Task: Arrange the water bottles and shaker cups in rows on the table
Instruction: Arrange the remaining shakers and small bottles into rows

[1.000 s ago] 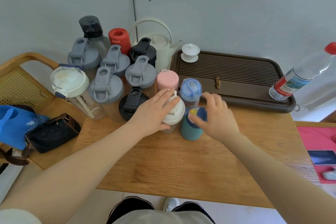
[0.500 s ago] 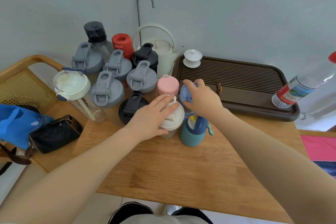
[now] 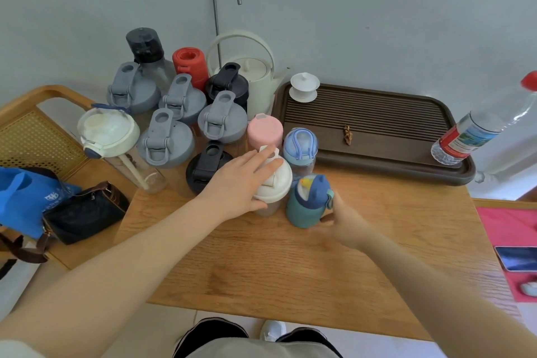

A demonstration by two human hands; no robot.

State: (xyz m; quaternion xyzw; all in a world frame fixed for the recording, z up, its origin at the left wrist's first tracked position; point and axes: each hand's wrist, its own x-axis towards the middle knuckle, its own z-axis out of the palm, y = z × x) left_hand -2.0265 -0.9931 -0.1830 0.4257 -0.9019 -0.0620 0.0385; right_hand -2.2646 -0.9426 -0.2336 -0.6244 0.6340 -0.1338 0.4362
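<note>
Your left hand is lying flat on the white shaker, fingers spread wide, not closed round it. Your right hand is curling against the teal bottle; blur is hiding whether that grip is closing. Both cups are standing upright, touching, at the front of the cluster on the worktop, pink cup and blue bottle just behind.

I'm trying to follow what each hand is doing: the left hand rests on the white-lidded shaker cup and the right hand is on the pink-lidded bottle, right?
Not quite. The head view shows the right hand at the side of the teal bottle, not the pink-lidded bottle, which stands untouched behind. The left hand does rest on the white-lidded shaker cup.
</note>
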